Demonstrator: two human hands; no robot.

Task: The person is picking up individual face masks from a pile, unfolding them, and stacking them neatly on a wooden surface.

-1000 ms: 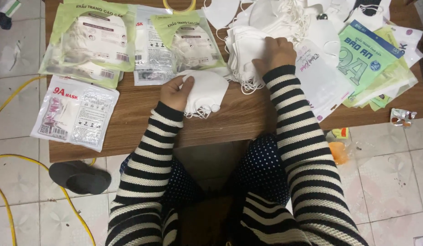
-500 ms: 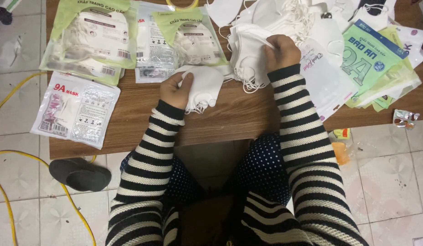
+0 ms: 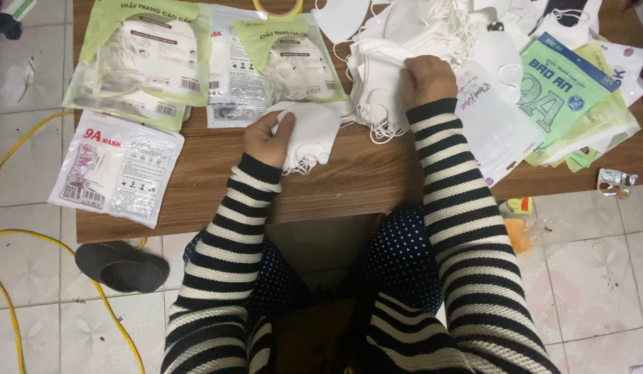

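Note:
My left hand [image 3: 266,137] grips a small stack of white folded face masks [image 3: 309,135] lying on the low wooden table [image 3: 349,180]. My right hand [image 3: 428,77] is closed on a mask at the edge of a larger pile of loose white masks [image 3: 380,76] with dangling ear loops, just right of the small stack. Both arms wear black-and-white striped sleeves.
Filled green and white mask packets [image 3: 138,59] and a white-and-red packet [image 3: 117,168] lie at the table's left. Empty green and white pouches [image 3: 567,93] fan out at the right. A dark slipper [image 3: 120,265] and a yellow cable [image 3: 10,291] lie on the tiled floor.
My right hand has moved up and left onto the big pile and pinched a mask. My left hand has stayed on the small stack, shifting it slightly.

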